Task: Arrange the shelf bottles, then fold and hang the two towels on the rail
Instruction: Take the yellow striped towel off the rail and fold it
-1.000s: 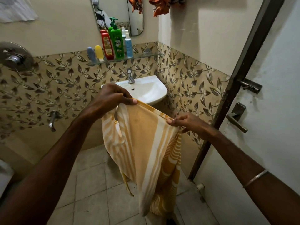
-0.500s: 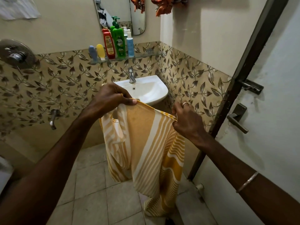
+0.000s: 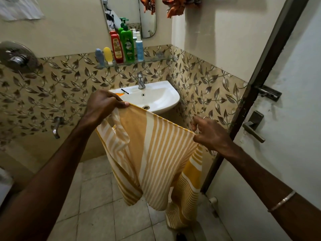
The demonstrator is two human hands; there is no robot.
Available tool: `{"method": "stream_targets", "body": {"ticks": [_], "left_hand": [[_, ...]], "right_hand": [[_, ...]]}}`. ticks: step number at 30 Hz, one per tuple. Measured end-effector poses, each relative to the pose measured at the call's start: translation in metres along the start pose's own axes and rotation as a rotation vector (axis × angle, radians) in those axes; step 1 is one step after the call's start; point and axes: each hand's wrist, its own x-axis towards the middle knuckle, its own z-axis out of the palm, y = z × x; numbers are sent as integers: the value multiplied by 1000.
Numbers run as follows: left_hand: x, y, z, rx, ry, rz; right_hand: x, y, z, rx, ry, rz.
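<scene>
The yellow-and-white striped towel [image 3: 152, 153] hangs in front of the white washbasin [image 3: 156, 98], its top edge slanting from far left down to near right, length dropping floorward; left hand [image 3: 102, 104] and right hand [image 3: 208, 133] each pinch that edge

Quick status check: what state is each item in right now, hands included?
Left hand: grips the towel's top edge.
Right hand: pinches the same edge further along.
Yellow striped towel: held up, hanging unevenly, not yet folded.
Shelf bottles: upright, grouped on the glass shelf.
Tap: no water seen.
Door: cannot tell.
</scene>
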Motion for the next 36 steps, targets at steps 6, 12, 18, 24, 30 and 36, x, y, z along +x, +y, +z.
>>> {"method": "stream_targets", "body": {"ticks": [6, 12, 18, 24, 30, 36], "left_hand": [[4, -10, -1, 30, 24, -19], [1, -15, 3, 99, 43, -3], [-2, -24, 7, 198, 50, -25], [-14, -20, 24, 162, -71, 36], [-52, 22, 67, -222, -437, 155], [-86, 9, 108, -401, -497, 117]], "right_hand": [[-5, 9, -5, 232, 32, 146], [-5, 4, -15, 1055, -263, 419], [-5, -6, -21, 1191, -362, 402], [-3, -15, -23, 1080, -453, 191], [0, -29, -18, 973, -470, 25], [-8, -31, -2, 862, -480, -27]]}}
